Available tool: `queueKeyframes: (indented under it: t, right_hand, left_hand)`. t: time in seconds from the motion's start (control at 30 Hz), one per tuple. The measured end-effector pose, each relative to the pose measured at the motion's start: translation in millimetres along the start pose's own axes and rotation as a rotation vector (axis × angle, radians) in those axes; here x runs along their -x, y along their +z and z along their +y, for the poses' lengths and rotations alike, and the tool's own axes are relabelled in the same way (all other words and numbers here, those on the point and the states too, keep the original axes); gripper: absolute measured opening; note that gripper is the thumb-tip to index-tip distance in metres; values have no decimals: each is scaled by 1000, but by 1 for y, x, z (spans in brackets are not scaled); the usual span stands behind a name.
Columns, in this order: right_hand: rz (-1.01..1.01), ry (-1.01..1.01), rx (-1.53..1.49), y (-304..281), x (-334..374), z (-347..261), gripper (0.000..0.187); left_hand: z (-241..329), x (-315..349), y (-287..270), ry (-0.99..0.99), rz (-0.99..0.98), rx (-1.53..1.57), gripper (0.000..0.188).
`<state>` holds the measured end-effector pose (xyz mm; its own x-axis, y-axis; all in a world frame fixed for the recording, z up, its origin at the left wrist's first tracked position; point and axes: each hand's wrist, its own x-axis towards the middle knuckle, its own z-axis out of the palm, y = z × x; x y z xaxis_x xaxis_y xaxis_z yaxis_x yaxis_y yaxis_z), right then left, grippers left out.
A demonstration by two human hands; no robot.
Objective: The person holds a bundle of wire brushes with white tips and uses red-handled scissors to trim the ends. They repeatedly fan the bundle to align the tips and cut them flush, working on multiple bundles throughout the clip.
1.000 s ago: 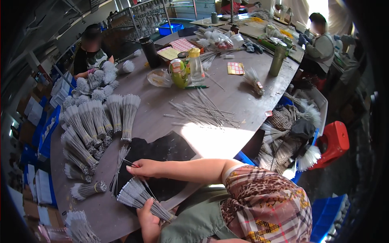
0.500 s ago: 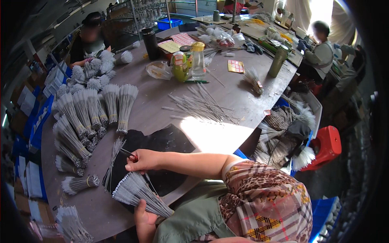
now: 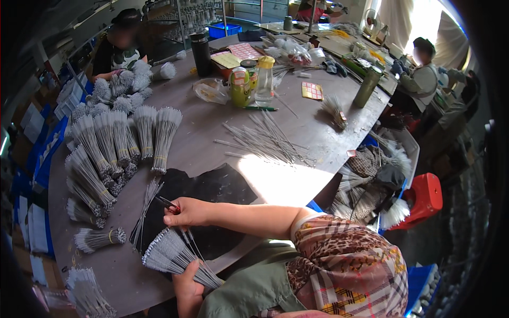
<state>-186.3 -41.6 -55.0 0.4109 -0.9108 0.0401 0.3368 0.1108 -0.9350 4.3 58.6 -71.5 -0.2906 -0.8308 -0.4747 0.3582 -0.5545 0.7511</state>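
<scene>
- Bundle in hand [image 3: 168,256]: thin grey-white rods, qty not countable; over front edge of table [image 3: 199,139], ends fanned up-left, stems slanting down-right twd. wearer's lap.
- L hand [image 3: 186,282]: fingers closed round lower part of said bundle, thumb on top.
- R hand [image 3: 186,212]: fingers & thumb clamped on dark tool [image 3: 167,202], slim, some red at grip; exact type n/k. A few rods [image 3: 190,241] hang just below; whether also gripped, can't tell.
- Done (judged): banded bundles [image 3: 101,153], grouped at L side of table, yellow bands vis. on several; 1 more banded bundle [image 3: 95,239] lying apart, nearer wearer. Bulk of lot appears made up.
- In progress (judged): bundle in hand; no band vis., though L hand hides part.
- Left (judged): loose rods [image 3: 265,142], scattered mid-table; narrow strip of rods [image 3: 146,216] beside/partly on black cloth [image 3: 209,185]. Both unbundled, as far as seen.
- Status unclear: bundle at lower L [image 3: 91,297], no band made out.
</scene>
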Motion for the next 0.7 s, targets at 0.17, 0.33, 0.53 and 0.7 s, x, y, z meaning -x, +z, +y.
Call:
queueKeyframes:
  t: [0.17,0.33,0.53,0.7]
  right_hand:
    - [-35,95,46,-8,3,-7,43]
    - [-102,43,116,-10,-2,-7,40]
    - [-41,64,205,-6,1,-12,25]
    - [-28,89,303,-3,4,-11,23]
  left_hand:
    - [-1,-6,4,35,-14,111,49]
    - [-1,-6,-4,52,-22,57,48]
    - [-3,0,-5,63,-25,142,34]
    - [-7,-1,-11,21,-119,172,26]
